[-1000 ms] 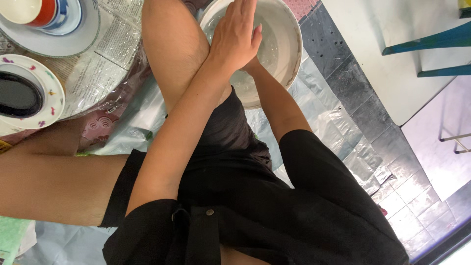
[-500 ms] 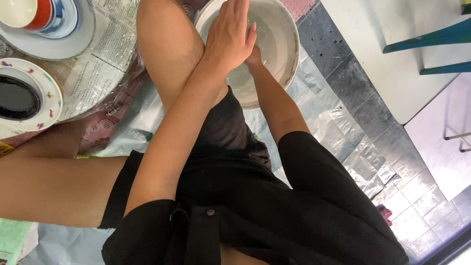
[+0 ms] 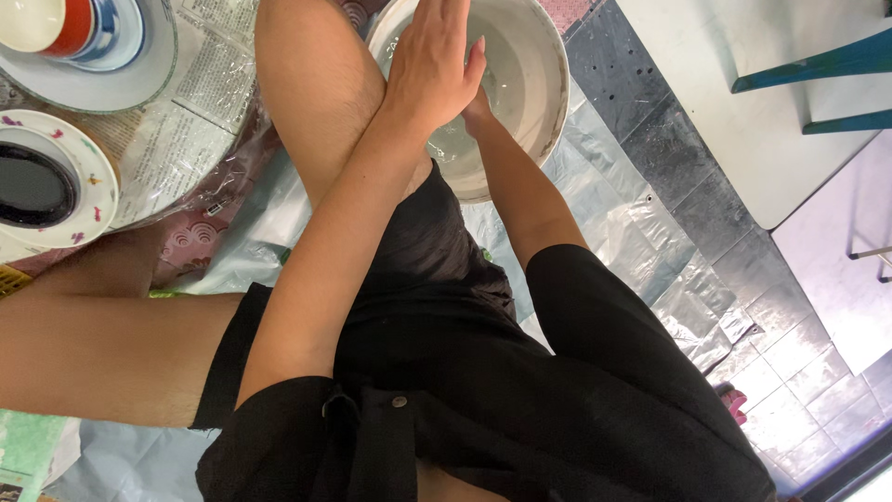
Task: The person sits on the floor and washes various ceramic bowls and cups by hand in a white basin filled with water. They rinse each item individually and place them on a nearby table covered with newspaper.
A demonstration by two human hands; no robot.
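My left hand [image 3: 435, 79] lies flat with straight fingers over a white basin [image 3: 544, 70] that holds a little water. It covers most of my right hand [image 3: 478, 110], which reaches into the basin from below it; only its wrist and thumb side show. The two hands touch, and nothing is visible in either. My left forearm crosses over my raised bare knee [image 3: 316, 84], which stands just left of the basin.
At upper left, stacked plates with a red-and-white bowl [image 3: 56, 23] and a flower-rimmed plate of dark liquid [image 3: 42, 181] sit on plastic-covered newspaper. Clear plastic sheet [image 3: 641, 232] covers the dark tiled floor. Teal chair legs [image 3: 818, 70] stand at upper right.
My left hand has slid a little farther over the basin and over my right hand. My legs and the dishes have kept their places.
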